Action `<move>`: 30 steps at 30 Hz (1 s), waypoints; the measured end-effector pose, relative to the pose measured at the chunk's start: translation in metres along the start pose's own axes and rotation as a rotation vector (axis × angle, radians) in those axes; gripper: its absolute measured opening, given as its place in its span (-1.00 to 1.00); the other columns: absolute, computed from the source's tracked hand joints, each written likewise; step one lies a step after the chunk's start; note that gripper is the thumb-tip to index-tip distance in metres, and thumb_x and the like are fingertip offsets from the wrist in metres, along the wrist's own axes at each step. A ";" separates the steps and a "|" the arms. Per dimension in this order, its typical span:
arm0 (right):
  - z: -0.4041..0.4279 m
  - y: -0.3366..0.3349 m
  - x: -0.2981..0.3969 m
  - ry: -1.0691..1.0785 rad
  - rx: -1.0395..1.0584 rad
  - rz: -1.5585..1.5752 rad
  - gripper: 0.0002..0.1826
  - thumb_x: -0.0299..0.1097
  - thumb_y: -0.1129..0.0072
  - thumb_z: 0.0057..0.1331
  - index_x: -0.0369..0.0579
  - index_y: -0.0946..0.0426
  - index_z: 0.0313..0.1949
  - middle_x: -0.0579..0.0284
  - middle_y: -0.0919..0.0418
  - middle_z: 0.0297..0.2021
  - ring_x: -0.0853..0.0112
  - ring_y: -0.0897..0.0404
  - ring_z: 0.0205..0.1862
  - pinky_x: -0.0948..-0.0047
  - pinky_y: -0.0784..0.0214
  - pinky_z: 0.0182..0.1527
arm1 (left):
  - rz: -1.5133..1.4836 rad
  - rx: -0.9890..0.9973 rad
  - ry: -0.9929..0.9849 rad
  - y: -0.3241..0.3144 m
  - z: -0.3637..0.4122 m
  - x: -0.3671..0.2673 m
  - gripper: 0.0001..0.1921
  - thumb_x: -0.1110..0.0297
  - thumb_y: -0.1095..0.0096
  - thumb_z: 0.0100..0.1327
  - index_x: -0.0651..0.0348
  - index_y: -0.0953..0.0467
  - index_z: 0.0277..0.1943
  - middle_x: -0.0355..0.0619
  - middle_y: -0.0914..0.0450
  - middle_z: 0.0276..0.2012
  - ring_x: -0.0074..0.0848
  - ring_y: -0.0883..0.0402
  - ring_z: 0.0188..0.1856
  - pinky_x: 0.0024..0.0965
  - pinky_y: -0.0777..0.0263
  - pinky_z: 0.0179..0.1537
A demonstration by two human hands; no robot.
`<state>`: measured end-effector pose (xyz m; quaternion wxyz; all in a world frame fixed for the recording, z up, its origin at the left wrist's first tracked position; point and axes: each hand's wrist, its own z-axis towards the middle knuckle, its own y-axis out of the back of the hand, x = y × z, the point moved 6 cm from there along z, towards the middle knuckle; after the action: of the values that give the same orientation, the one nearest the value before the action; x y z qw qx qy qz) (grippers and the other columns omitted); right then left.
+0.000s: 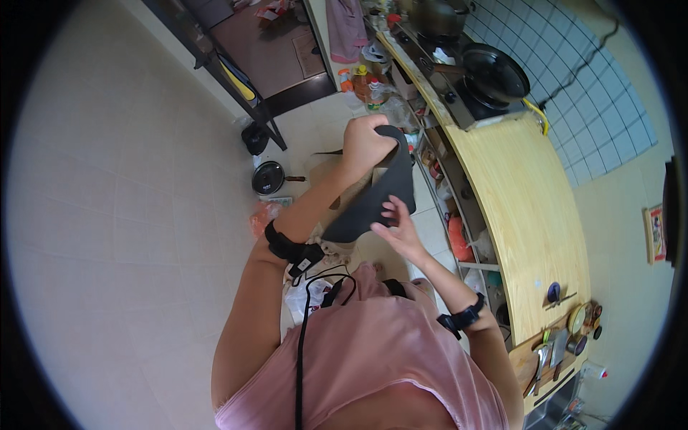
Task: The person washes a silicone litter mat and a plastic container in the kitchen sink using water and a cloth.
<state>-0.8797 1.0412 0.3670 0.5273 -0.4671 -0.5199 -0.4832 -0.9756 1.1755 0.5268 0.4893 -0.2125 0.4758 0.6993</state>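
My left hand (pixel 368 141) is raised in front of me, closed on the upper end of a dark grey, flexible sheet of material (pixel 379 193). The sheet hangs down and bends at its top edge. Lower down, my right hand (pixel 398 228) is beside the sheet's lower right part with its fingers spread and curved; whether the fingertips touch it cannot be told. Behind the sheet, a beige and brown object (pixel 349 188) is partly hidden. Black straps are around both of my forearms.
At right runs a wooden countertop (pixel 521 215) with a gas stove, a black wok (pixel 494 75) and, nearer me, knives on a cutting board (pixel 529 352). Open shelves lie below. A lidded pan (pixel 268 178) and a black bag (pixel 255 138) are on the floor at left. Bottles (pixel 363 83) stand near the doorway.
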 end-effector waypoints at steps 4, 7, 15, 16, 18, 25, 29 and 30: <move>0.088 -0.038 -0.041 0.091 -0.184 -0.093 -0.18 -0.13 -0.34 0.04 -0.34 -0.16 0.15 -0.14 -0.33 0.03 0.20 -0.38 0.04 0.40 -0.26 0.03 | 0.037 -0.013 -0.001 0.019 0.029 0.037 -0.85 0.52 -0.19 -0.29 0.32 -0.45 -0.55 0.11 -0.45 -0.65 -0.17 -0.48 -0.61 -0.36 -0.33 -0.52; 0.138 -0.036 -0.029 0.004 -0.061 -0.397 -0.30 -0.16 -0.35 0.02 -0.39 -0.31 0.03 -0.15 -0.46 -0.10 0.21 -0.49 -0.08 0.42 -0.33 -0.06 | 0.057 -0.156 -0.061 0.056 0.056 0.079 -0.86 0.56 -0.16 -0.29 0.33 -0.44 -0.54 0.10 -0.45 -0.63 -0.16 -0.47 -0.60 -0.36 -0.33 -0.50; 0.327 -0.001 -0.092 0.071 -0.033 -0.517 -0.75 -0.48 0.03 0.13 -0.09 -0.53 -0.18 -0.05 -0.55 -0.51 0.22 -0.58 -0.44 0.34 -0.37 -0.35 | 0.195 -0.298 0.118 0.134 0.138 0.222 -0.83 0.56 -0.15 -0.29 0.37 -0.41 -0.51 0.14 -0.37 -0.62 -0.26 -0.37 -0.61 -0.39 -0.27 -0.50; 0.361 0.000 -0.082 0.122 -0.138 -0.511 -0.76 -0.49 0.04 0.14 -0.11 -0.53 -0.19 -0.06 -0.56 -0.49 0.19 -0.57 -0.43 0.34 -0.36 -0.34 | 0.166 -0.327 0.157 0.142 0.151 0.237 -0.85 0.57 -0.16 -0.27 0.36 -0.42 -0.51 0.11 -0.37 -0.64 -0.32 -0.36 -0.61 -0.41 -0.26 -0.50; 0.429 -0.007 -0.069 0.110 -0.226 -0.425 -0.78 -0.52 0.05 0.15 -0.13 -0.52 -0.22 -0.07 -0.56 -0.45 0.15 -0.57 -0.39 0.35 -0.36 -0.32 | 0.153 -0.370 0.189 0.158 0.179 0.270 -0.86 0.58 -0.16 -0.25 0.36 -0.43 -0.51 0.07 -0.37 -0.65 -0.38 -0.36 -0.61 -0.42 -0.25 -0.50; 0.634 -0.084 -0.007 0.288 -0.004 -0.177 -0.75 -0.64 0.10 0.08 -0.20 -0.52 -0.27 0.04 -0.58 -0.43 0.39 -0.55 -0.36 0.47 -0.34 -0.24 | 0.006 -0.496 0.421 0.215 0.273 0.396 -0.93 0.54 -0.17 -0.06 0.38 -0.50 -0.48 -0.15 -0.41 -0.70 -0.72 -0.30 -0.59 -0.51 -0.21 -0.57; 0.744 -0.137 0.034 0.208 0.067 0.072 -0.72 -0.67 0.11 0.07 -0.27 -0.52 -0.24 0.25 -0.56 -0.42 0.52 -0.49 -0.34 0.54 -0.31 -0.24 | 0.024 -0.524 0.523 0.239 0.325 0.490 -0.81 0.38 -0.24 0.08 0.38 -0.54 -0.45 -0.29 -0.34 -0.74 -0.75 -0.23 -0.63 -0.52 -0.18 -0.61; 0.775 -0.144 0.038 0.229 0.044 0.051 -0.71 -0.67 0.11 0.07 -0.29 -0.53 -0.23 0.32 -0.55 -0.42 0.57 -0.47 -0.37 0.58 -0.29 -0.26 | 0.094 -0.454 0.609 0.244 0.349 0.501 -0.72 0.26 -0.26 0.12 0.36 -0.53 -0.50 -0.33 -0.28 -0.75 -0.75 -0.20 -0.64 -0.51 -0.16 -0.62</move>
<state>-1.0981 1.7976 0.4210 0.6055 -0.4102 -0.4549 -0.5082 -1.3489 1.7052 0.4161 0.2333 -0.4913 0.4415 0.7136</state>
